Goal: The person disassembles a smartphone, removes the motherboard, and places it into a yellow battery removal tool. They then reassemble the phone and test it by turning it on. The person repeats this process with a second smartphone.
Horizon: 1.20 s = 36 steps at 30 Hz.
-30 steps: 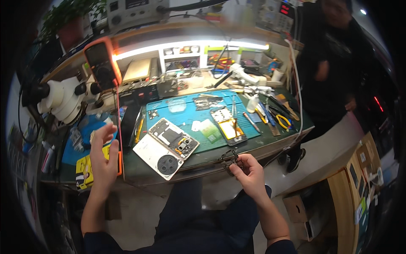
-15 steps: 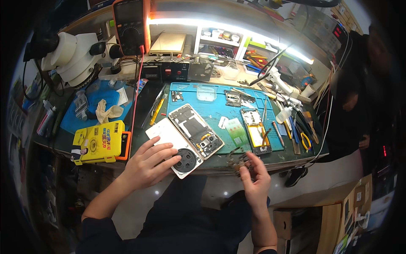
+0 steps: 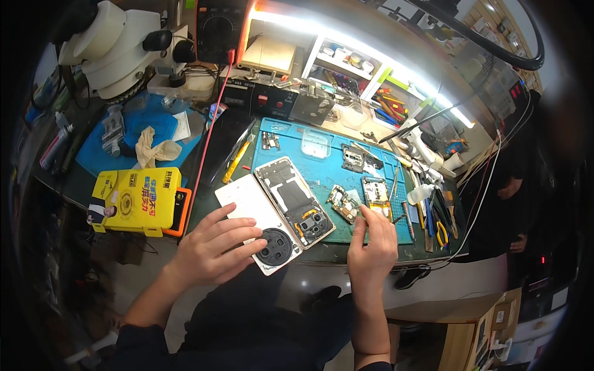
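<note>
My left hand [image 3: 218, 244] is open, its fingers stretched out over a white phone back cover [image 3: 241, 201] with a round black camera ring [image 3: 276, 246]. Against that cover lies an opened phone body [image 3: 291, 193] with its inner parts and camera module showing. A phone circuit board [image 3: 344, 203] is pinched in my right hand [image 3: 372, 242], above the near part of the blue work mat [image 3: 291, 137]. Behind those fingers a second opened phone [image 3: 376, 190] lies partly hidden.
Tweezers, pliers [image 3: 442, 235] and a white bottle [image 3: 421, 193] crowd the right side. A small clear box [image 3: 316, 146] and loose phone parts [image 3: 354, 157] sit on the mat. At left are a yellow case [image 3: 137, 199] and a microscope [image 3: 114, 55]. Another person stands at right.
My right hand has raised the circuit board away from me, from the bench's near edge to over the mat. My left hand stays at the back cover. The view has shifted.
</note>
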### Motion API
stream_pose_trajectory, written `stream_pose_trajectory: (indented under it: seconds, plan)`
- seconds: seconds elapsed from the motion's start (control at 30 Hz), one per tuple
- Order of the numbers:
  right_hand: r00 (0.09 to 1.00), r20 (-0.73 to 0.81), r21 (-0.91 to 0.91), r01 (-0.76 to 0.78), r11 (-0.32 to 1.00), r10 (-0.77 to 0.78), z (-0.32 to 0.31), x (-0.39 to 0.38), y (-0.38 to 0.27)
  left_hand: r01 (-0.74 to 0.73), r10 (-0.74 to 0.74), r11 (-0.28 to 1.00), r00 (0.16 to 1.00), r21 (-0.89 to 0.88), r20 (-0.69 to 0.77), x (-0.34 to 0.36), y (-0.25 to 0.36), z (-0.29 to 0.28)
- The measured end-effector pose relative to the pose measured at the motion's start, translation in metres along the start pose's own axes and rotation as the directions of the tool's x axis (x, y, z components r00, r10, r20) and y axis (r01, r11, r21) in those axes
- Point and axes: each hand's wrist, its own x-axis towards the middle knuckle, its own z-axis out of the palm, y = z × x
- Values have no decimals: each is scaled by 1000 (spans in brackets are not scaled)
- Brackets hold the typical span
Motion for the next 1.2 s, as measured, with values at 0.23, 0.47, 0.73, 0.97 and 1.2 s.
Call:
stream_pose_trajectory:
  seconds: [0.23,0.47,0.73,0.97,1.2]
  plan:
    - [991,-133,211,10,977,19,23,-17,12,-38,40,996,999,77,-25,9,9,-2]
    - [988,-149,257,-6,966,46,21,-18,15,166,-134,977,967,133,-218,49,7,18]
    - [984,-167,304,-12,953,66,21,-20,18,356,-356,934,923,-27,-148,71,-9,33]
    - [996,-21,344,91,935,-89,6,-17,7,453,-452,891,890,5,-59,65,-15,31]
    - [966,233,195,64,979,-109,6,-18,-26,488,-488,872,873,-47,14,67,-15,38]
